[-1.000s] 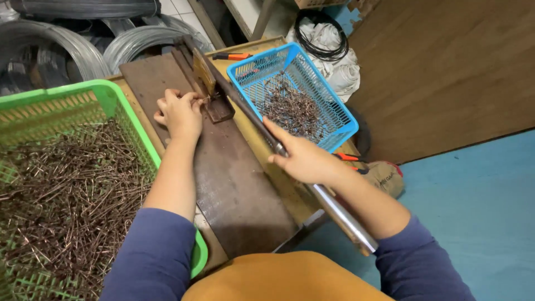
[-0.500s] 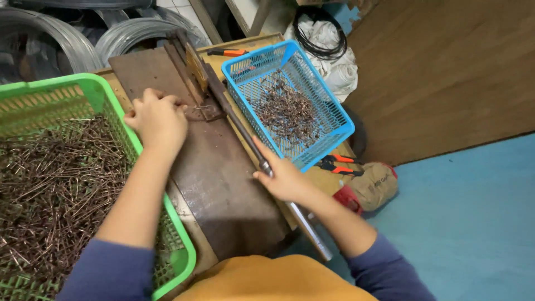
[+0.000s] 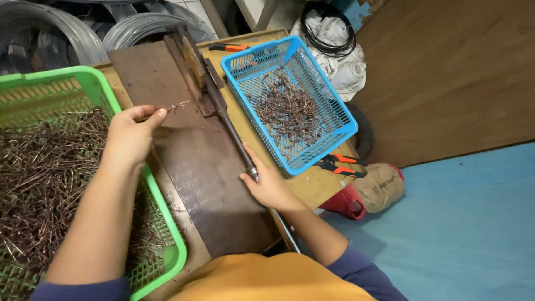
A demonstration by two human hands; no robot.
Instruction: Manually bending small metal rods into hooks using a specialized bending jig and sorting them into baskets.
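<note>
My left hand [image 3: 131,134] pinches a short bent piece of wire [image 3: 174,106] over the dark metal plate [image 3: 189,161], just left of the lever tool's head [image 3: 192,64]. My right hand [image 3: 268,184] grips the long lever handle [image 3: 237,142], which lies lowered along the plate's right side. To the left a green basket [image 3: 167,234] is filled with brownish wire pieces. On the right a blue basket [image 3: 329,103] holds a smaller heap of them.
Coils of grey wire [image 3: 134,25] stand behind the bench. Orange-handled pliers [image 3: 340,165] lie by the blue basket, another orange tool [image 3: 229,48] behind it. White cloth with a black cable [image 3: 334,44], a brown bag [image 3: 379,187], a wooden wall and blue floor lie right.
My left hand drew back from the tool head toward the green basket with a wire piece. My right hand pushed the lever handle down and slid along it.
</note>
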